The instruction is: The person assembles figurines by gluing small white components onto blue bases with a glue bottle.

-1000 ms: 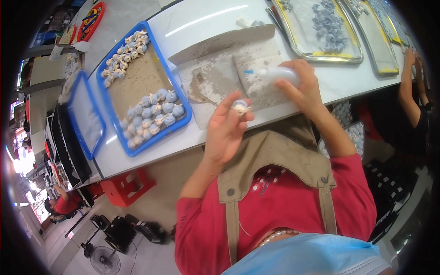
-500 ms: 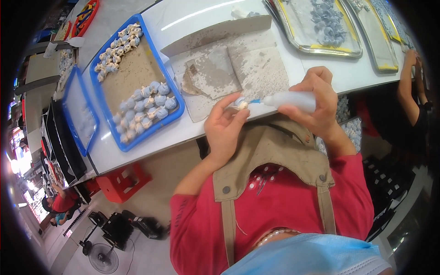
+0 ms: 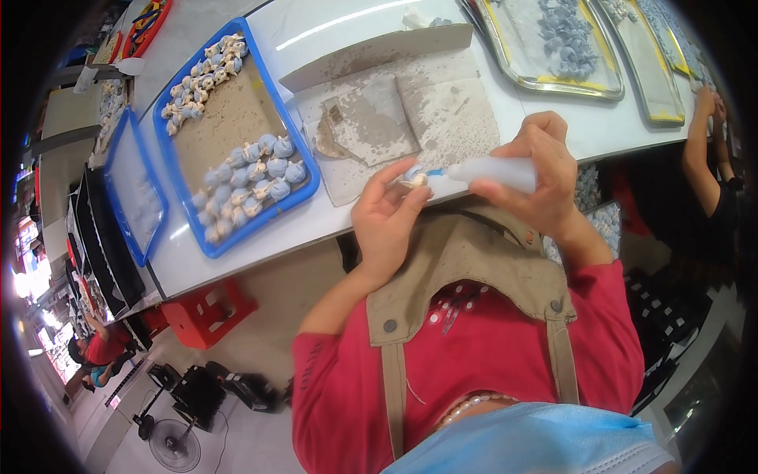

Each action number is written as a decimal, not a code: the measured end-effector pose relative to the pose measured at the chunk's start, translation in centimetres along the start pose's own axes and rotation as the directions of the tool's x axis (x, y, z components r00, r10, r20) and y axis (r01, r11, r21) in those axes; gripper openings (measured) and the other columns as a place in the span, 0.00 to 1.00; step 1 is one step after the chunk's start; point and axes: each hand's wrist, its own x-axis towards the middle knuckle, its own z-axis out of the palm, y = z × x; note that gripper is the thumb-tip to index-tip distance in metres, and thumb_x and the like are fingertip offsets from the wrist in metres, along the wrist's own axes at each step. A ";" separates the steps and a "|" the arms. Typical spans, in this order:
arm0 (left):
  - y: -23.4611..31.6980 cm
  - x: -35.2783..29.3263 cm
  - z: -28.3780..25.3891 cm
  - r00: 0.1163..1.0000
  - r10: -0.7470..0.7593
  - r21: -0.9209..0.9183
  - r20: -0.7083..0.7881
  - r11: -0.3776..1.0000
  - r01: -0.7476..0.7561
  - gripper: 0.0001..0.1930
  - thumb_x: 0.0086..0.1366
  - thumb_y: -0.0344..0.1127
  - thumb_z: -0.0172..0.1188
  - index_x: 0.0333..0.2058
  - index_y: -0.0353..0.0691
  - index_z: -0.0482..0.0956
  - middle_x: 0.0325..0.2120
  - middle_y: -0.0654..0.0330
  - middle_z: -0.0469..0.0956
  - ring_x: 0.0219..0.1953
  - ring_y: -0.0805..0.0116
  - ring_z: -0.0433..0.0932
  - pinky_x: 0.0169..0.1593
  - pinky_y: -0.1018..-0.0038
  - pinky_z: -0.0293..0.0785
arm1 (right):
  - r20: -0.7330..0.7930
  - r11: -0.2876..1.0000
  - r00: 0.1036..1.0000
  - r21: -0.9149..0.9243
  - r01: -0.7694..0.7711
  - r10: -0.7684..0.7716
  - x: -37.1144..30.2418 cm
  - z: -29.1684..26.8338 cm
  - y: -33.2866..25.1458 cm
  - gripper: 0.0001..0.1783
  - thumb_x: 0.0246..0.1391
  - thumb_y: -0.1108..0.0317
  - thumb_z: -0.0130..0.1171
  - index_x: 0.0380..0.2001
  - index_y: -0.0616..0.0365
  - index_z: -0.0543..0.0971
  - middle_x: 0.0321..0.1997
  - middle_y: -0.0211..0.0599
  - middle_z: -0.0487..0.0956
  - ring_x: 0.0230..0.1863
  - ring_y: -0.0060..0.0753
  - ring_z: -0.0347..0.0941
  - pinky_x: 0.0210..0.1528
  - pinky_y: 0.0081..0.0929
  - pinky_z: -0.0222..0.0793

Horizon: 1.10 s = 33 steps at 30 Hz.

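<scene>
Between the thumb and fingers of my left hand (image 3: 391, 209) is a small cream and blue figurine (image 3: 416, 178), partly hidden by the fingertips. My right hand (image 3: 545, 170) is wrapped round a translucent white squeeze bottle (image 3: 499, 173), held almost level. Its thin blue nozzle tip points left and reaches the figurine or stops just beside it; I cannot tell which. Both hands are raised in front of the table's near edge. Beyond them lies a stained sheet of cardboard (image 3: 450, 118) with its far flap bent up.
At the left, a blue-rimmed tray (image 3: 310, 170) holds several similar figurines in two groups. Metal trays (image 3: 545, 85) with blue-grey petal-like pieces stand at the back right, near another person's arm (image 3: 699, 150). A red stool (image 3: 201, 316) stands below the table at the left.
The bottle in my right hand has shifted slightly left, its tip closer to the figurine. My left hand keeps its hold, almost still.
</scene>
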 end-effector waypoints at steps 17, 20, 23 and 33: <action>-0.5 0.4 0.8 1.000 -0.017 -0.127 0.017 0.992 0.019 0.15 0.62 0.25 0.54 0.48 0.32 0.67 0.45 0.53 0.73 0.38 0.70 0.76 0.39 0.80 0.74 | -0.017 1.000 1.000 0.015 0.025 -0.025 -0.3 -0.3 0.8 0.18 0.33 0.62 0.73 0.21 0.59 0.74 0.21 0.33 0.73 0.27 0.37 0.66 0.31 0.29 0.62; -0.6 0.4 0.7 1.000 -0.011 -0.132 0.019 0.991 0.014 0.15 0.62 0.25 0.54 0.48 0.32 0.67 0.45 0.53 0.73 0.38 0.70 0.76 0.38 0.80 0.74 | -0.018 0.999 0.999 0.001 0.042 -0.042 -0.3 -0.3 0.8 0.18 0.33 0.62 0.73 0.21 0.59 0.75 0.21 0.33 0.73 0.27 0.38 0.66 0.32 0.29 0.62; -0.5 0.5 0.5 1.000 -0.014 -0.126 0.009 0.992 0.015 0.15 0.62 0.26 0.55 0.48 0.32 0.67 0.44 0.53 0.73 0.38 0.70 0.76 0.38 0.80 0.74 | -0.004 1.000 1.000 0.022 0.001 -0.001 -0.5 -0.2 0.8 0.18 0.32 0.62 0.73 0.22 0.59 0.75 0.22 0.34 0.73 0.29 0.38 0.66 0.34 0.29 0.61; 0.1 0.9 -0.1 0.992 -0.111 -0.315 0.063 0.941 0.125 0.15 0.62 0.25 0.54 0.47 0.34 0.67 0.45 0.51 0.72 0.39 0.67 0.77 0.40 0.78 0.75 | -0.190 0.980 0.962 0.001 -0.198 0.195 1.1 3.5 4.8 0.15 0.42 0.60 0.67 0.28 0.60 0.77 0.28 0.39 0.76 0.33 0.40 0.70 0.37 0.33 0.62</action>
